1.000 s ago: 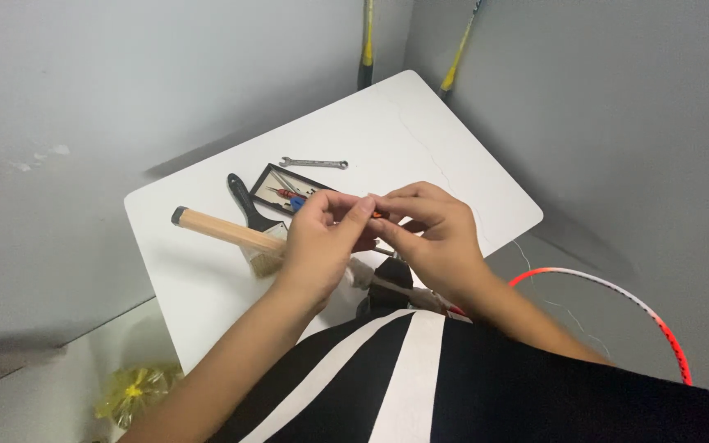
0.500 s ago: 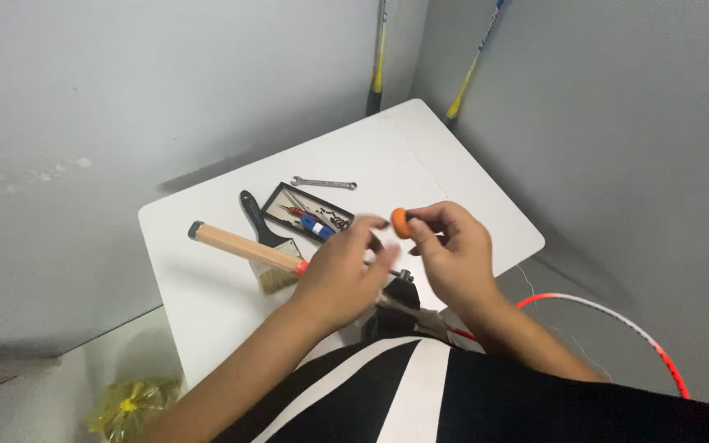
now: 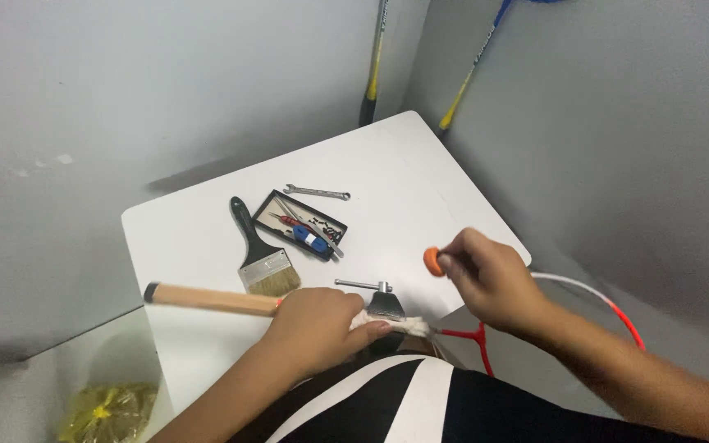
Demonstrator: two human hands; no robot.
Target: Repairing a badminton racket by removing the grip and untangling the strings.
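Low in the frame, the left hand [image 3: 315,328] is wrapped around a white-bound racket shaft [image 3: 395,325] where it meets the wooden handle [image 3: 211,299] — fingers clamped on it, beside a small metal clamp [image 3: 377,297]. Right of centre, the right hand [image 3: 490,279] pinches a small orange cap [image 3: 432,261] in closed fingertips. Farther up the white table [image 3: 408,176] — a paintbrush [image 3: 260,250], a black tray [image 3: 299,224], a wrench [image 3: 317,192].

Paintbrush [image 3: 260,258] w/ black handle at 10 o'clock; black parts tray [image 3: 299,223] beside it; wrench [image 3: 317,193] at 12; yellow bag [image 3: 108,410] at 8.
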